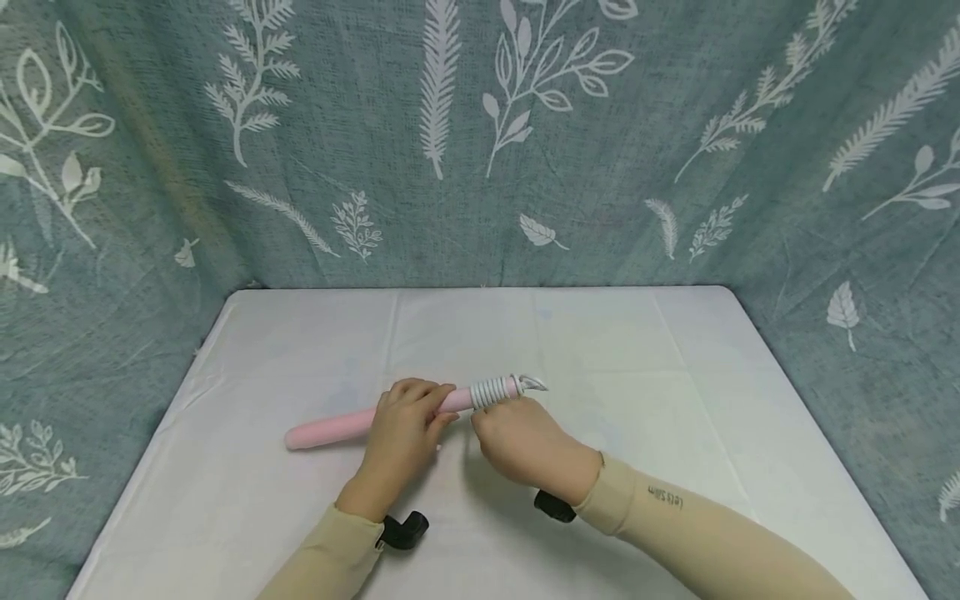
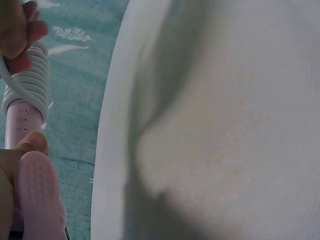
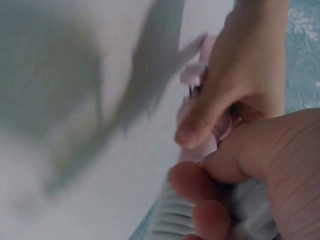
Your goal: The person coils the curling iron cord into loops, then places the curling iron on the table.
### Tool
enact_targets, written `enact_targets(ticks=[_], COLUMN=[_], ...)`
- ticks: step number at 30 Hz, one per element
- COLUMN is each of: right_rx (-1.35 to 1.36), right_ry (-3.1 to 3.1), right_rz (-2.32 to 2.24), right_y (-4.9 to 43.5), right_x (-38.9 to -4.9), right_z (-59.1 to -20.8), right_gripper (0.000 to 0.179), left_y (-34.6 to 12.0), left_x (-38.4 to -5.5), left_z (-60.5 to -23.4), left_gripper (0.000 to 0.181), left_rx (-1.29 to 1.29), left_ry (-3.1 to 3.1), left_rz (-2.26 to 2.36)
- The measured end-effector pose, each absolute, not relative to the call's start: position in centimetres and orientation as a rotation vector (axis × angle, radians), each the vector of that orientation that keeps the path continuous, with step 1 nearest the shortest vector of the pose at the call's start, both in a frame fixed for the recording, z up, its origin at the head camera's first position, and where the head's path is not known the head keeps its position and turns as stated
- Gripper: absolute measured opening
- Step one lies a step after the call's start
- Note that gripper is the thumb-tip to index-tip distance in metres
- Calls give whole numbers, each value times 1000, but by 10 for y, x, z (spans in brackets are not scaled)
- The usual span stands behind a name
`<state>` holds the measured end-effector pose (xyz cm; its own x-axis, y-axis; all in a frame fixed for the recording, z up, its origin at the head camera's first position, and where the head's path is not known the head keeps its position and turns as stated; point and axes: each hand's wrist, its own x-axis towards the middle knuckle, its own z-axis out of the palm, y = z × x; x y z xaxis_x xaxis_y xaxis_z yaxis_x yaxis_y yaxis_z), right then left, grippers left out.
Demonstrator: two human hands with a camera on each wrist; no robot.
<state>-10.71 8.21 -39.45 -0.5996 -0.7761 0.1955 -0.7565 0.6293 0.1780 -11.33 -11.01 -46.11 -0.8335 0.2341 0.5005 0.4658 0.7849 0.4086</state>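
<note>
A pink curling iron (image 1: pixel 326 430) is held aslant over the white table, its long barrel pointing left. My left hand (image 1: pixel 405 425) grips it around the middle, near the pink clamp lever (image 2: pixel 39 195) seen in the left wrist view. Pale grey cord (image 1: pixel 491 392) is wound in several tight coils round the handle's right part, and a short loop of cord (image 1: pixel 534 383) sticks out past the end. Right at the coils, my right hand (image 1: pixel 521 437) pinches a length of the cord between thumb and curled fingers. In the right wrist view its fingers (image 3: pixel 212 220) partly cover the coils.
The table (image 1: pixel 600 333) is covered with a white, creased cloth. Green curtains (image 1: pixel 480 225) with white leaf prints hang behind it and at both sides. A black wrist camera (image 1: pixel 403 531) sits on the left wrist and another black one (image 1: pixel 555 506) below the right.
</note>
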Motion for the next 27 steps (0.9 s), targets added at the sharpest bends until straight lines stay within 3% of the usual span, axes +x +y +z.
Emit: enact_targets(ticks=[5, 12, 21, 27], right_rx=[1310, 1278, 1037, 879], right_ry=[-2504, -2570, -2588, -2744], right_rz=[-190, -6, 304, 504], right_y=[83, 93, 89, 89], right_x=[-118, -137, -143, -144], right_z=[-386, -392, -440, -460], right_gripper=[27, 20, 20, 17], left_y=[-107, -105, -110, -115], left_x=[-113, -113, -124, -125], left_z=[-464, -471, -481, -483], left_gripper=[34, 35, 37, 35], left_rx=[-589, -647, -431, -452], left_ry=[-2646, -2689, -2726, -2753], left_rz=[-699, -619, -554, -568])
